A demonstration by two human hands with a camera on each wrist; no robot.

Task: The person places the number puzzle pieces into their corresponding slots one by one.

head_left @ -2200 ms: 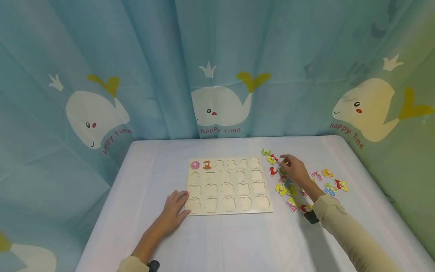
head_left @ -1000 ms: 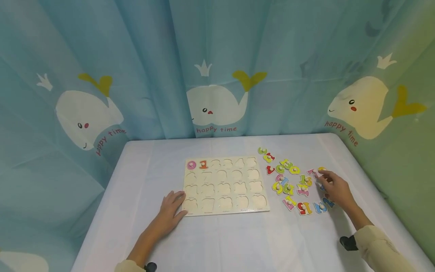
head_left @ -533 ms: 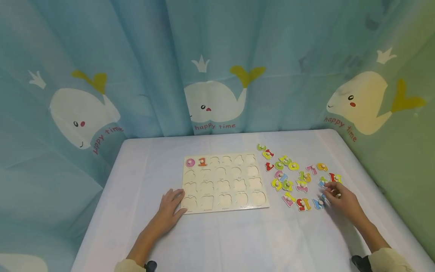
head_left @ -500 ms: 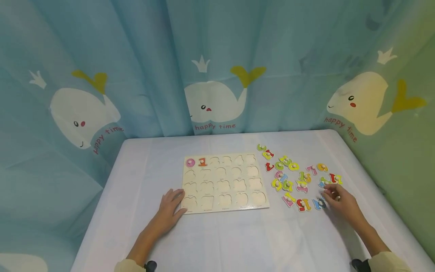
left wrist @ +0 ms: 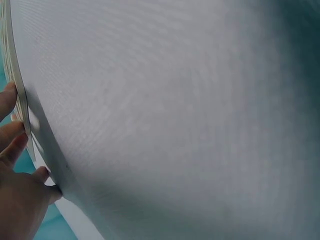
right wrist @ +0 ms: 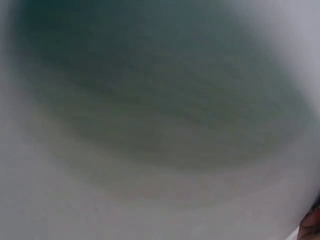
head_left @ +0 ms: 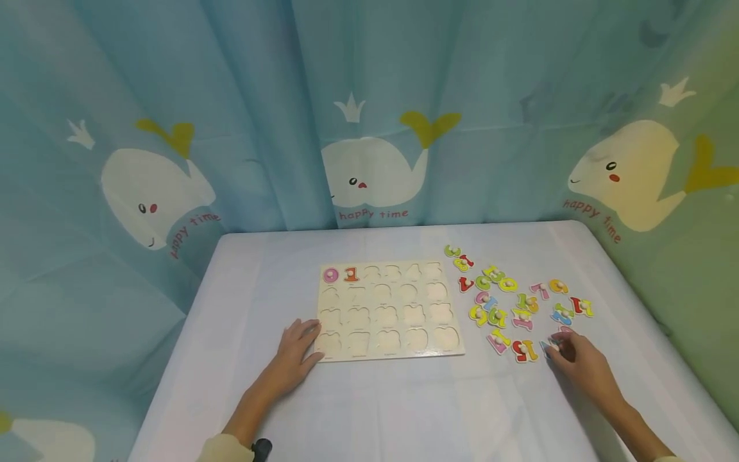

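Note:
A pale wooden number puzzle board [head_left: 369,359] lies on the white table; a pink 0 piece [head_left: 331,275] and an orange 1 piece [head_left: 351,274] sit in its top row. My left hand [head_left: 297,353] rests on the board's lower left edge, fingers relaxed; the left wrist view shows the fingers [left wrist: 12,137] along that edge. Right of the board, my right hand [head_left: 586,366] pinches a blue number piece [head_left: 545,347], mostly hidden by the fingers. A pink piece [head_left: 566,330] shows just behind them. Only a bit of the right hand [right wrist: 310,225] enters its wrist view.
Several knobbed number pieces lie scattered right of the board, among them a red-and-orange 15 [head_left: 524,351], a pink 7 [head_left: 540,290] and a red 4 [head_left: 465,284]. A blue whale-print curtain [head_left: 260,128] hangs behind the table [head_left: 392,410].
My right hand has gone from the pieces near the board to those at the right, then nearer the front, onto the blue piece. The left hand stays on the board.

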